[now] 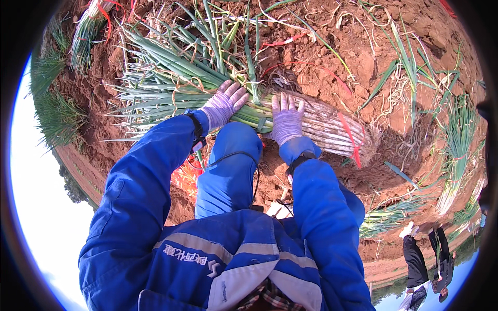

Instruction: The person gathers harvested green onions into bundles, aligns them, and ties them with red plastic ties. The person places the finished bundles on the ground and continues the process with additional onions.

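Observation:
A large bundle of green onions (330, 126) lies across the red soil in front of me, white stalks and roots to the right, green leaves to the left. Red tape (351, 140) circles it near the roots. My left hand (227, 102), in a pale purple glove, rests on the leaves with fingers spread. On the bundle's middle, where green meets white, lies my right hand (287, 118), gloved the same way, palm down with fingers apart. My bent knee (237, 147) touches or nearly touches the bundle's near side.
Tied bundles lie at the upper left (86, 37) and right (455, 167); more green onions (393, 215) lie at the lower right. Loose leaves and red tape pieces (284, 41) are scattered on the soil. An orange-red mesh (184, 177) is beside my knee. Two people (415, 260) are in the distance.

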Motion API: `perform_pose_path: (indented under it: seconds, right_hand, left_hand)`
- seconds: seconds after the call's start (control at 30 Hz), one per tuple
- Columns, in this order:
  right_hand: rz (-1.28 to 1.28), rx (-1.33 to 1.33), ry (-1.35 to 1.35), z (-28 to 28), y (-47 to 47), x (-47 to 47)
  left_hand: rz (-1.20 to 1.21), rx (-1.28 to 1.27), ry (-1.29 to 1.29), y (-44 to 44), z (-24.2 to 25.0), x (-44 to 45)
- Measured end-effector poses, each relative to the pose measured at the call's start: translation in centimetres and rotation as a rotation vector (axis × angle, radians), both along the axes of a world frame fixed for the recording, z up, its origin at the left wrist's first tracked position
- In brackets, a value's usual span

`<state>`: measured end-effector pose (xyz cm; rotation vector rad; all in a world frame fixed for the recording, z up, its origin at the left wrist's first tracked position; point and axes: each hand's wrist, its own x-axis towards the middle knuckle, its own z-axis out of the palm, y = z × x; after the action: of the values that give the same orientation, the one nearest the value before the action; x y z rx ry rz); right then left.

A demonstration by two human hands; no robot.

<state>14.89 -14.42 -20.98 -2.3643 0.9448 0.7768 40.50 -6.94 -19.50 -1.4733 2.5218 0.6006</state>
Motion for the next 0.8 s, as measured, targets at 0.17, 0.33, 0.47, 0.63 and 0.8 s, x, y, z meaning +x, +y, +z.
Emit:
perform_pose_path:
  seconds: [0.17, 0.33, 0.47, 0.63, 0.8]
  right_hand:
    - [0.023, 0.021, 0.059, -1.2, 0.5, 0.2]
    - [-0.01, 0.023, 0.036, -1.2, 0.1, 0.6]
    - [-0.048, 0.114, 0.051, -1.1, -0.4, 1.0]
    - [-0.026, 0.043, 0.057, -2.1, -0.3, 1.4]
    - [-0.134, 0.003, -0.089, -2.8, 0.2, 1.2]
  left_hand:
    - [0.032, -0.086, 0.035, 0.5, -1.9, 0.1]
    - [0.027, -0.058, 0.05, 0.1, -2.9, 0.5]
    - [0.033, 0.003, 0.036, -0.4, -3.4, 0.6]
    - [0.054, 0.034, 0.093, -0.9, -3.8, 1.1]
    - [0.114, 0.034, 0.13, -1.2, -4.3, 1.2]
